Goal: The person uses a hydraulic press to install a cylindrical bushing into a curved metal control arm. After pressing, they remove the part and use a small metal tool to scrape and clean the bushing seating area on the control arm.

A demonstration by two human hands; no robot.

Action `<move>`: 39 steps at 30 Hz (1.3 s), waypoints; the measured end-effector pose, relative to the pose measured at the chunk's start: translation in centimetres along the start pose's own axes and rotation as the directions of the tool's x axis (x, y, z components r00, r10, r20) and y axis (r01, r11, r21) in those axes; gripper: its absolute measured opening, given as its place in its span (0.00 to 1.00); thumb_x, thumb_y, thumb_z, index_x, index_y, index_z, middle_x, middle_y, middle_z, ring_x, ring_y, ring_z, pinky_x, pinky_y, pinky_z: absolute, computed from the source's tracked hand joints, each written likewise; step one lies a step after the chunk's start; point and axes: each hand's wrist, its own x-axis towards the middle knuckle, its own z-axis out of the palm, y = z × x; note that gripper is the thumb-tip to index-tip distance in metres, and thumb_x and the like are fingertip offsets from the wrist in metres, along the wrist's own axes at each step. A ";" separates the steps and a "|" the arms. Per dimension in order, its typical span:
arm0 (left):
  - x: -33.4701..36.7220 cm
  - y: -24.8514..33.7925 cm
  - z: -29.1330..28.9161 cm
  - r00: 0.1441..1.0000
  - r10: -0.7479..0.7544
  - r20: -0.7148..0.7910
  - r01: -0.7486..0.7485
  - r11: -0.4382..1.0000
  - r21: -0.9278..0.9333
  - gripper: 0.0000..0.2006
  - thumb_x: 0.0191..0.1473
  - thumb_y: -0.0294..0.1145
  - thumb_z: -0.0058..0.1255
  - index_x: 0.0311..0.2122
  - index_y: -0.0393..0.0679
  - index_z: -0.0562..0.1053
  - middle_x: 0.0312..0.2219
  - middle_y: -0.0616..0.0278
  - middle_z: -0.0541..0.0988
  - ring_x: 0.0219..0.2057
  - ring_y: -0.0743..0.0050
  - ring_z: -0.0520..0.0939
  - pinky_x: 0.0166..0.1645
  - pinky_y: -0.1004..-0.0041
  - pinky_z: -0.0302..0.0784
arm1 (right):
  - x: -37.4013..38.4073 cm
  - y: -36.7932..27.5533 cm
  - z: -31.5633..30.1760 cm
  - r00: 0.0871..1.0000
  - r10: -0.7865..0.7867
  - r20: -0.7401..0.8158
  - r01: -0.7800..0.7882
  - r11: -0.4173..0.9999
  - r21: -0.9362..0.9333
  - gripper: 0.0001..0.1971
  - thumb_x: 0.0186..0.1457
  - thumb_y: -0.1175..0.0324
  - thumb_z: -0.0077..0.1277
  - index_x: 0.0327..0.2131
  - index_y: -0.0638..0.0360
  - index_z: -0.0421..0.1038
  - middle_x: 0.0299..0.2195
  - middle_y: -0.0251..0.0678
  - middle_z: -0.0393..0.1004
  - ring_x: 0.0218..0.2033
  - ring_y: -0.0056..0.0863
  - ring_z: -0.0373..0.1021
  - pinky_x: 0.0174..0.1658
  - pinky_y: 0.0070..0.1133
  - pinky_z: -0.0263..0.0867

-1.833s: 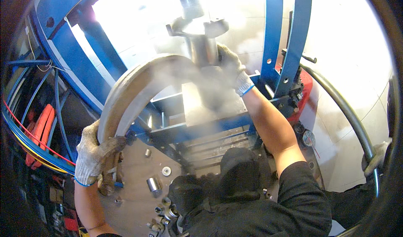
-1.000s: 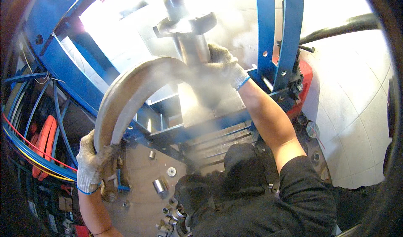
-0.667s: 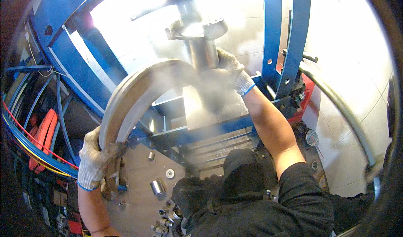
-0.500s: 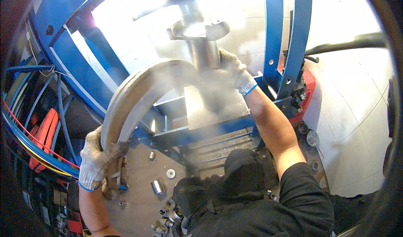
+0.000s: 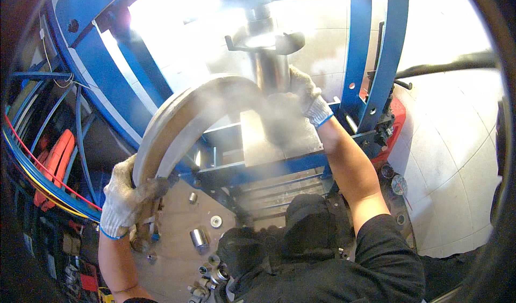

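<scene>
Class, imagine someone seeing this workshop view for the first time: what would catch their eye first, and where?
Probably the big curved piece arching left of centre, its lower end in the gloved left hand. Near its upper end, the gloved right hand is beside a shiny cylinder, above a hazy dark blur. A blue frame stands tall at upper right.

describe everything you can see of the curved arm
The curved arm is a thick, dull brown-grey piece, apparently metal, with a paler inner face and a distinct edge running along it. It arches up from the lower left, in front of the blue frame, toward the steel cylinder. The gloved left hand grips its lower part. Haze blurs the other end, so whether the right hand or cylinder touches it is unclear.
</scene>
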 end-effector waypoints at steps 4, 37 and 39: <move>0.2 0.4 -0.2 0.998 0.010 0.061 -0.010 1.000 -0.007 0.30 0.45 0.38 0.67 0.53 0.36 0.73 0.33 0.54 0.83 0.27 0.74 0.83 0.31 0.71 0.81 | -0.1 -0.2 0.0 0.997 -0.078 -0.004 0.078 0.997 0.002 0.35 0.36 0.53 0.71 0.49 0.60 0.73 0.43 0.44 0.77 0.47 0.34 0.75 0.50 0.26 0.71; 0.3 -0.2 -0.4 0.992 -0.113 0.050 0.113 0.994 -0.003 0.35 0.44 0.48 0.70 0.54 0.38 0.72 0.40 0.49 0.83 0.41 0.69 0.83 0.48 0.67 0.79 | -0.7 -2.8 0.3 0.998 0.017 0.054 -0.023 0.994 0.109 0.44 0.32 0.49 0.74 0.52 0.60 0.70 0.47 0.45 0.75 0.50 0.34 0.72 0.52 0.25 0.70; 0.2 -0.5 -0.4 0.997 -0.071 0.027 0.070 0.997 0.042 0.36 0.43 0.48 0.71 0.54 0.38 0.72 0.41 0.49 0.82 0.41 0.69 0.83 0.48 0.67 0.79 | -0.5 -2.1 0.3 0.999 0.042 0.014 -0.042 0.999 0.023 0.44 0.31 0.48 0.75 0.52 0.59 0.70 0.47 0.45 0.75 0.50 0.34 0.72 0.53 0.25 0.70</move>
